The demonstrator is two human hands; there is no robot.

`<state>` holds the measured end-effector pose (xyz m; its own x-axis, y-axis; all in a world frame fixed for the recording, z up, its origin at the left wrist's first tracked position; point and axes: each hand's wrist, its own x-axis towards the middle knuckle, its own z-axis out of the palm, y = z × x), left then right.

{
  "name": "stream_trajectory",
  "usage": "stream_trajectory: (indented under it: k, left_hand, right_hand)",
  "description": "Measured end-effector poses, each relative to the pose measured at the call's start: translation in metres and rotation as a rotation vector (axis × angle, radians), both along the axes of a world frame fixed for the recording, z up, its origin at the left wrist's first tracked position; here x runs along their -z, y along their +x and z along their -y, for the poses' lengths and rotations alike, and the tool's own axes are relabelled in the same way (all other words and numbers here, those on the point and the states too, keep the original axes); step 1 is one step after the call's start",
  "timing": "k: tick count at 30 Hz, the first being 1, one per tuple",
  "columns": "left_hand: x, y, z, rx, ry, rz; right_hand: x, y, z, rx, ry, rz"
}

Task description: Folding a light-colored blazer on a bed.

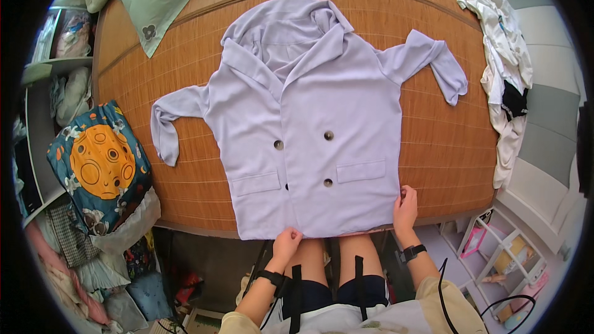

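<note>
A lavender double-breasted blazer (308, 116) lies front up on a bamboo mat (445, 148), its collar away from me. The front panels overlap, and several dark buttons and two flap pockets show. Both sleeves stick out sideways, bent and twisted at the cuffs. At the bottom hem, near the front opening, my left hand (287, 245) pinches the fabric between thumb and fingers. My right hand (406, 208) holds the blazer's lower right side edge, thumb and fingers closed around the cloth there. Each wrist wears a black strap.
A green pillow (162, 0) lies at the upper left. A planet-print bag (104, 162) sits at the mat's left edge, beside shelves (44, 144) of clothes. White garments (503, 60) line the right edge against a padded panel (547, 97). A white rack (506, 260) stands lower right.
</note>
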<state>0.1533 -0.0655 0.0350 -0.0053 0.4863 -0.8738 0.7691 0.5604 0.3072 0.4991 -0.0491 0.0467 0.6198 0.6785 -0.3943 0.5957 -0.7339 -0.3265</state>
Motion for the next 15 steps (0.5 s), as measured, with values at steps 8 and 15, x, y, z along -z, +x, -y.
stream_trajectory:
  k: [8, 15]
  left_hand:
    - [-0.01, 0.014, -0.09, 0.003, 0.356, 0.239]
    - [-0.009, -0.006, -0.247, -0.194, 0.664, 0.159]
  right_hand:
    - [0.007, -0.029, -0.041, -0.4, 0.305, -0.109]
    - [0.005, -0.051, -0.169, -0.147, 0.445, -0.389]
